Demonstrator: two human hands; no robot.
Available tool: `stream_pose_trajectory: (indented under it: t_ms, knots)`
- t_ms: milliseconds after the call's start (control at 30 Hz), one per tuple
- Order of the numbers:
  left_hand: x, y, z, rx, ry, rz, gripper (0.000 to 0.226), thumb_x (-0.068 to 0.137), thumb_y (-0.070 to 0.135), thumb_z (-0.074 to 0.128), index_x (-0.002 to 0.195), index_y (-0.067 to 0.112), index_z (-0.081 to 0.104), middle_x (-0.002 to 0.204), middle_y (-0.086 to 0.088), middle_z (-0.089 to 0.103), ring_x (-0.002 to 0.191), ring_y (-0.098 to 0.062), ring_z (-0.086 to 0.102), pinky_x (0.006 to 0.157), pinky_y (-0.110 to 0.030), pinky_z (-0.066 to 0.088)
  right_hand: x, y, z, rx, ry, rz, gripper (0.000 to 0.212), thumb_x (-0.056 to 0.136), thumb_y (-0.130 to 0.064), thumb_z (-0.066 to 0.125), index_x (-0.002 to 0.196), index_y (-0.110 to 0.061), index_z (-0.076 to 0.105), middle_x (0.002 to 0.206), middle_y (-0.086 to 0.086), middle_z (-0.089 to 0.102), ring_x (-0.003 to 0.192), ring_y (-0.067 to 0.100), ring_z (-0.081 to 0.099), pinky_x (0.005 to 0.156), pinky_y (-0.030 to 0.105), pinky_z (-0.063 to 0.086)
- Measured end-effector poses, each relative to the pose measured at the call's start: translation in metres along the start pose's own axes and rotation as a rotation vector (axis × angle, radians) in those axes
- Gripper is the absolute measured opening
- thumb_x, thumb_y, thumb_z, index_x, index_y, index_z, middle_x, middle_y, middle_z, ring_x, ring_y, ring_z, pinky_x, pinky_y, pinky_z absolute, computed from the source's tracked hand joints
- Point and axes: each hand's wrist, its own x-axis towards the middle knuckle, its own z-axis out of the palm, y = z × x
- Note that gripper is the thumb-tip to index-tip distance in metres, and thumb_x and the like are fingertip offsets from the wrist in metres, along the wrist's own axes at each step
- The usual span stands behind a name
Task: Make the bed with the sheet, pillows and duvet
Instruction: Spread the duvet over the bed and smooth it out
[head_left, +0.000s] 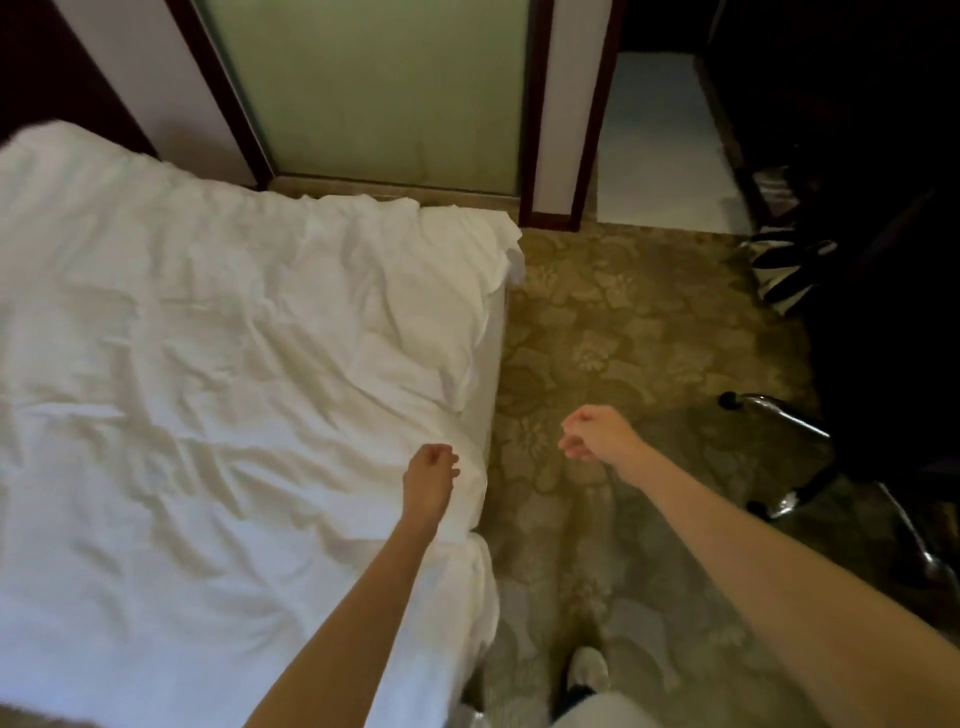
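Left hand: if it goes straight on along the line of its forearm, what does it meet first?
Probably the white duvet, at the raised fold near its edge, just beyond the left hand. How high the hand is above it is unclear.

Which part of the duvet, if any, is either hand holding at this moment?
Neither hand holds anything. The left hand hovers over the duvet near its edge, fingers loosely curled on nothing; the right hand is likewise empty, over the carpet.
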Motion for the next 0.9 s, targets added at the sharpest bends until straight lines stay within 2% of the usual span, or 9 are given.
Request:
stream_pose_trajectory:
  t_ms: [167,267,400,633,700,800,900]
  knots:
    - [0.013,0.024,0.05,0.061,0.08,0.0,0.015,0.095,0.021,0.048,0.106,0.018,0.058,0.101,-0.003,0.066,0.096,-0.022,0.064,0.093,-0.047,0.05,0.053,-0.008,-0.049,-0.023,-0.042,-0.008,0.014,0.097,-0.011,0.048,0.091,-0.011,0.061,0.08,0.007,0.067,0.068,0.017,0.06,0.062,0.024,0.046]
    - [0.033,0.034,0.069,0.102,0.115,-0.009,0.019,0.093,0.022,0.049,0.108,0.017,0.059,0.104,-0.005,0.065,0.099,-0.025,0.062,0.093,-0.047,0.05,0.082,-0.014,-0.063,-0.05,-0.079,0.007,0.014,0.097,-0.012,0.047,0.091,-0.012,0.06,0.087,0.009,0.068,0.074,0.018,0.061,0.063,0.024,0.047]
    - [0.074,0.056,0.087,0.12,0.174,-0.032,0.027,0.094,0.018,0.05,0.119,0.009,0.057,0.105,-0.007,0.064,0.096,-0.024,0.061,0.085,-0.035,0.049,0.13,-0.029,-0.071,-0.086,-0.091,0.012,0.013,0.096,-0.012,0.048,0.098,-0.01,0.061,0.092,0.01,0.068,0.076,0.018,0.061,0.063,0.023,0.048]
    - [0.188,0.092,0.107,0.191,0.219,-0.024,0.037,0.093,0.013,0.052,0.13,0.005,0.049,0.128,-0.01,0.053,0.114,-0.025,0.052,0.087,-0.026,0.037,0.246,-0.089,-0.068,-0.124,-0.117,-0.005,0.011,0.096,-0.013,0.049,0.099,-0.013,0.06,0.095,0.009,0.067,0.079,0.018,0.061,0.067,0.025,0.048]
    - [0.222,0.101,0.108,0.247,0.214,-0.059,0.041,0.093,0.014,0.053,0.132,0.004,0.045,0.133,-0.012,0.049,0.116,-0.026,0.051,0.089,-0.028,0.039,0.28,-0.112,-0.065,-0.129,-0.117,0.019,0.009,0.095,-0.013,0.05,0.094,-0.015,0.059,0.095,0.009,0.066,0.079,0.018,0.061,0.066,0.025,0.048]
    - [0.265,0.109,0.107,0.356,0.179,-0.11,0.049,0.092,0.02,0.056,0.135,0.005,0.039,0.137,-0.015,0.04,0.116,-0.031,0.05,0.097,-0.039,0.043,0.324,-0.144,-0.061,-0.152,-0.111,0.039,0.008,0.094,-0.013,0.051,0.091,-0.016,0.058,0.095,0.01,0.065,0.077,0.019,0.059,0.066,0.027,0.047]
    - [0.3,0.113,0.105,0.466,0.159,-0.187,0.062,0.09,0.025,0.061,0.14,0.006,0.032,0.142,-0.017,0.029,0.125,-0.036,0.04,0.104,-0.046,0.039,0.365,-0.171,-0.057,-0.172,-0.099,0.048,0.011,0.093,-0.013,0.051,0.103,-0.013,0.056,0.097,0.01,0.062,0.079,0.019,0.057,0.069,0.029,0.048]
